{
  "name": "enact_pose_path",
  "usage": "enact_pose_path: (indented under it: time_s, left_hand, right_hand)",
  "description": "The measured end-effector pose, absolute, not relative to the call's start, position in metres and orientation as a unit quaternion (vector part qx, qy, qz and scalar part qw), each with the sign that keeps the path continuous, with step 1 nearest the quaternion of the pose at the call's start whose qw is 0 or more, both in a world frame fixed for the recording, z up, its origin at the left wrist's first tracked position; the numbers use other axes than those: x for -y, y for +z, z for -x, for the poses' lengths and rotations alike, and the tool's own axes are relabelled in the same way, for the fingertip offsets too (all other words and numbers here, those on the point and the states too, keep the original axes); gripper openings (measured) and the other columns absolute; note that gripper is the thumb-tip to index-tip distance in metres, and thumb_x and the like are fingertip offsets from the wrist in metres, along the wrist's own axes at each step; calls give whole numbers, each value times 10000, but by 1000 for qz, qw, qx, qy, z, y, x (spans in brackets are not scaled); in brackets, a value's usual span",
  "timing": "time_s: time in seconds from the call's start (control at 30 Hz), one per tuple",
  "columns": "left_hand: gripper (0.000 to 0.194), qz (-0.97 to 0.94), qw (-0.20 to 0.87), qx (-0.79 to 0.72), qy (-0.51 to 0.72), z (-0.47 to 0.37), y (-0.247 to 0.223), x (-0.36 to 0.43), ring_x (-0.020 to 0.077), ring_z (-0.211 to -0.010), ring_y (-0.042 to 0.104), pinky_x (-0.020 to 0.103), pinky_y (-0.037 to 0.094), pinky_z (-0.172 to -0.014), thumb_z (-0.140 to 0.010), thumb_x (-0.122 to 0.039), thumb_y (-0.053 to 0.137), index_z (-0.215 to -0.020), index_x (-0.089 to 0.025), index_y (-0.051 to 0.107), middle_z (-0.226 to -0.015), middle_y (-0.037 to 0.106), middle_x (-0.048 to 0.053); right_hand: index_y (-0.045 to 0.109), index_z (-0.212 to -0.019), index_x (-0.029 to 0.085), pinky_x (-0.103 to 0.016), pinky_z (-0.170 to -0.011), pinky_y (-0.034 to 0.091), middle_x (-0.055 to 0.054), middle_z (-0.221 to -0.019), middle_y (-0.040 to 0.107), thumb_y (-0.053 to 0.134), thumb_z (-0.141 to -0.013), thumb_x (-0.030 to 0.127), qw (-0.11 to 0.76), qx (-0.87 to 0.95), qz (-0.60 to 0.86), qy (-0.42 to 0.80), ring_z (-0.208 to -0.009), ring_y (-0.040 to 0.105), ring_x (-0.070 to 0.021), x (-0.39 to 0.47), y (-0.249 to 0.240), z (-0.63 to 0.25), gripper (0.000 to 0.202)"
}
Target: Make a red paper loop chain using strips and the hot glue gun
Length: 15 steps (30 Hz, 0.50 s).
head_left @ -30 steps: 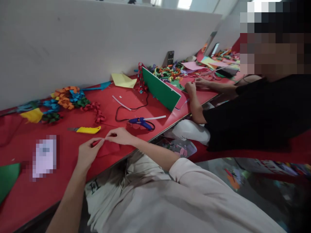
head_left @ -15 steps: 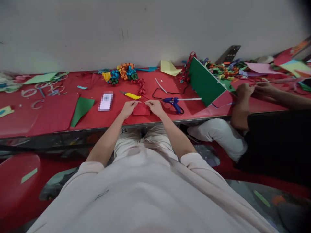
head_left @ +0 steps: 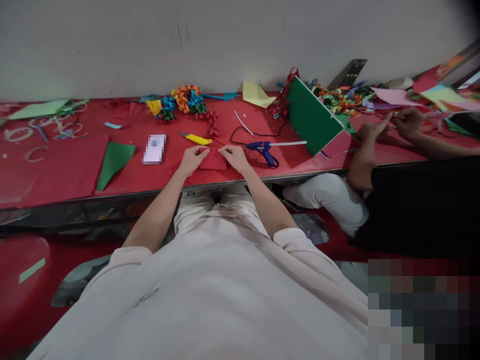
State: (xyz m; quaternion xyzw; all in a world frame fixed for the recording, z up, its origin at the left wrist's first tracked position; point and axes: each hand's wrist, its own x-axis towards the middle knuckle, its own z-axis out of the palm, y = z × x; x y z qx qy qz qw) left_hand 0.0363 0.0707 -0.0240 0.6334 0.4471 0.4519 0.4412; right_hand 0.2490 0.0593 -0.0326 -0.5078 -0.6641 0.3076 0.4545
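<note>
A small piece of red paper [head_left: 213, 161] lies between my hands close to the table's front edge. My left hand [head_left: 194, 160] pinches its upper left part, fingers pressed together. On the other side my right hand [head_left: 232, 156] pinches at the upper right part of the same paper. Just beyond the hands rests a yellow utility knife [head_left: 198, 139], its blade end to the left. A blue glue gun [head_left: 264, 151] with a white glue stick in its back lies right of my right hand.
A phone [head_left: 154, 149] and green paper [head_left: 115, 165] lie to the left on the red table [head_left: 71, 170]. Curled paper strips [head_left: 187, 97] sit near the wall. A green board [head_left: 315, 117] leans at right, beside a co-worker's hands [head_left: 390, 125].
The view has shifted, so the table's things sit further left and higher. My hands are slightly further apart along the red paper. The co-worker's hands have changed pose.
</note>
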Motion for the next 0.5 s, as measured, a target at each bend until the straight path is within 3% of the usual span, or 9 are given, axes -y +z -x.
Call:
enact_pose_path:
  time_s: [0.17, 0.37, 0.5]
  left_hand:
    - [350, -639, 429, -445, 459, -34, -28, -74, 202, -917, 673, 323, 520, -898, -831, -429, 762, -1015, -134, 793, -1019, 787, 99]
    - [407, -660, 424, -431, 446, -34, -28, -75, 244, -1028, 691, 341, 520, -966, -905, -494, 675, -1010, -121, 798, -1049, 784, 122]
    - [528, -679, 408, -403, 459, -35, -22, -70, 231, -1171, 667, 326, 491, -1042, -965, -565, 569, -1242, -146, 730, -1258, 735, 140]
  right_hand:
    - [808, -948, 153, -282, -842, 499, -50, -937, 802, 665, -898, 445, 440, 678, 486, 331, -863, 672, -183, -54, -28, -248, 329]
    - [820, -926, 140, -304, -889, 525, -58, -939, 806, 677, -896, 389, 448, 656, 488, 360, -903, 705, -203, -55, -28, -247, 289]
    - [806, -1003, 139, -305, -956, 522, -71, -1018, 806, 670, -896, 376, 471, 637, 494, 359, -974, 711, -197, -57, -29, -248, 294]
